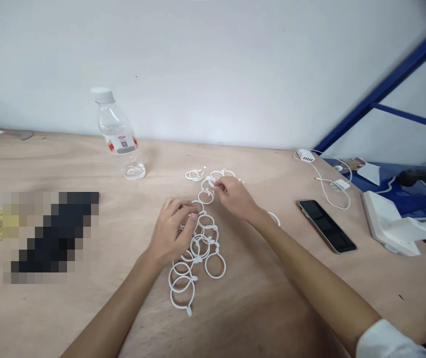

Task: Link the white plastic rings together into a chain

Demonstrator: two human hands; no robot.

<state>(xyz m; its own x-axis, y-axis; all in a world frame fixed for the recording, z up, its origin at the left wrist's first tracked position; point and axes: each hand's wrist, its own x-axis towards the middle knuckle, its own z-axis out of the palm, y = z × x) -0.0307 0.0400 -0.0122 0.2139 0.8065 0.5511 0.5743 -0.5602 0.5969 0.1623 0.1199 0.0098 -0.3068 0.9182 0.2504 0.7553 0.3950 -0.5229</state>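
Note:
Many white plastic curtain rings [189,311], each with a small eyelet, lie in an overlapping strip across the wooden table. My right hand [234,195] is at the far end of the strip, with thumb and forefinger pinched on the eyelet part of a ring [212,182]. Nearer to me on the left, my left hand [173,226] curls over the strip's middle, its thumb and fingertips closing on a ring that is partly hidden beneath them. A small group of rings [194,175] lies just beyond, and another ring [275,218] shows partly behind my right forearm.
A clear water bottle [121,141] stands at the back left, near the wall. A phone [327,226], a white plug block [390,223] and a cabled charger [305,155] lie at right. A blurred dark object [58,233] is at left. Blue metal framing [388,82] borders the right side.

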